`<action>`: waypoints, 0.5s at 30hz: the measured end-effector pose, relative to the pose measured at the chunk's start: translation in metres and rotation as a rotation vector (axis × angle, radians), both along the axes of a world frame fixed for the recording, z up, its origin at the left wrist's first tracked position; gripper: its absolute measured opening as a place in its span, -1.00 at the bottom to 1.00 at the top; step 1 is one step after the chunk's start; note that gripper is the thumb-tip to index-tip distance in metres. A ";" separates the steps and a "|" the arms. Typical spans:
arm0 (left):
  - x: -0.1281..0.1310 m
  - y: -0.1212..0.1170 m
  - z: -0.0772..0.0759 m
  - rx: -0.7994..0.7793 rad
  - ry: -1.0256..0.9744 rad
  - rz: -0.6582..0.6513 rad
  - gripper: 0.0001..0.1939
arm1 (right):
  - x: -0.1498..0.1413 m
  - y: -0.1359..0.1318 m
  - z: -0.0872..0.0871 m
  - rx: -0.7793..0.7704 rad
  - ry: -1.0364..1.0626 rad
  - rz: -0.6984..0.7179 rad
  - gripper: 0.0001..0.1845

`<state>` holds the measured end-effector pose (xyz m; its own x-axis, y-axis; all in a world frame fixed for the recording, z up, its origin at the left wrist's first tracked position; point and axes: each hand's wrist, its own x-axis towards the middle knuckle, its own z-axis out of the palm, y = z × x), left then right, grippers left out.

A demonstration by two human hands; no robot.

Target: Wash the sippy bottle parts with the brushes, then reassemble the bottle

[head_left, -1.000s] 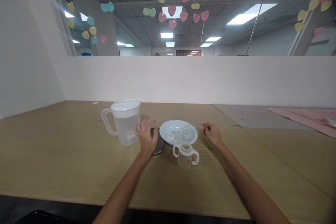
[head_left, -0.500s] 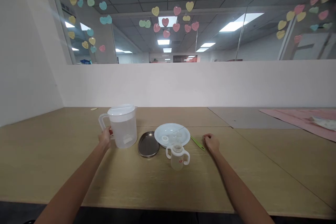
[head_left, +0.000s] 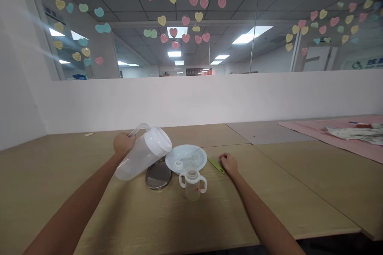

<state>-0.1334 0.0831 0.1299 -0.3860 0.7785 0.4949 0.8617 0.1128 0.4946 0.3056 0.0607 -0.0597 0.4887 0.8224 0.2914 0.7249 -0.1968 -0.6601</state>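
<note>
My left hand (head_left: 124, 144) is closed round the handle of a translucent plastic pitcher (head_left: 136, 159) with a white lid. The pitcher is tilted to the right, its lid end near the rim of a white bowl (head_left: 172, 170). In the bowl sit a white ring-shaped cap (head_left: 178, 164) and clear pieces I cannot make out. In front of the bowl a two-handled baby bottle (head_left: 193, 189) stands upright, its top uncovered. My right hand (head_left: 229, 163) rests on the table with curled fingers, just right of a green-handled brush or utensil (head_left: 216, 165); what its fingers hold, if anything, is hidden.
An oval metal tray (head_left: 158, 175) lies left of the bottle, partly beneath the raised pitcher. A pink cloth (head_left: 302, 127) with white fabric (head_left: 353, 133) on it lies at the far right. A white wall (head_left: 134, 103) with a window closes off the table's back.
My left hand has raised the pitcher from upright and tipped it rightward toward the bowl. The view has turned a little to the right. My right hand stays beside the green handle.
</note>
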 end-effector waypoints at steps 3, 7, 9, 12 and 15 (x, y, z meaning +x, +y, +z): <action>0.014 0.005 0.009 -0.018 0.048 -0.015 -0.59 | 0.001 0.001 0.000 -0.008 -0.007 0.004 -0.71; 0.023 0.006 0.017 -0.006 0.057 -0.008 -0.60 | 0.001 0.001 0.000 -0.018 -0.009 0.003 -0.70; 0.026 0.005 0.021 0.002 0.072 -0.007 -0.60 | 0.000 0.001 0.001 -0.022 -0.003 -0.002 -0.70; 0.029 0.003 0.027 -0.001 0.108 -0.017 -0.62 | -0.001 0.001 0.002 -0.025 0.006 -0.009 -0.71; 0.029 0.002 0.031 -0.013 0.119 -0.020 -0.63 | -0.002 0.001 0.003 -0.023 0.008 -0.010 -0.72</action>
